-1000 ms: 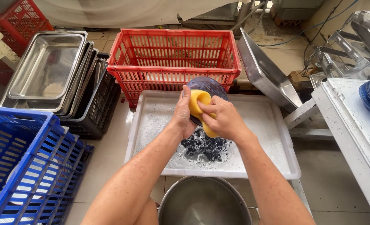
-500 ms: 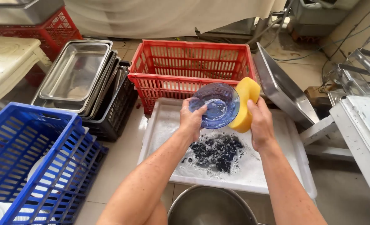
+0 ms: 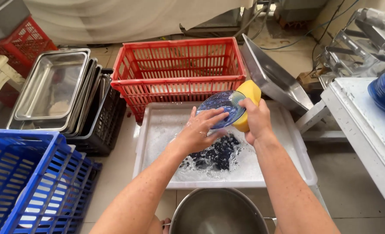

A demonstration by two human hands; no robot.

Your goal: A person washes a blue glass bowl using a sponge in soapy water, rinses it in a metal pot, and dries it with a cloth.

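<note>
Two hands, one blue glass plate (image 3: 220, 107), one yellow sponge (image 3: 247, 103), over the white tub (image 3: 288, 143).

Left hand (image 3: 199, 132) grasps the plate, tilted above the tub's suds; right hand (image 3: 256, 119) clenches the spongy block against its rim; one red slatted crate (image 3: 179, 71) behind the tub; one steel pot (image 3: 216, 212) in front; blue crate (image 3: 27, 173) to its left.

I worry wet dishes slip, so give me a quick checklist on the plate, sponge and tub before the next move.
1. Left hand grips blue glass plate: ok, fingers lie across its face.
2. Right hand holds yellow sponge against the plate's edge: ok.
3. Plate is over the white tub: ok.
4. Soapy water in the tub: ok, foam visible.
5. Plate is free of cracks: cannot tell.
6. Red crate behind the tub has room: ok, looks empty.
</note>
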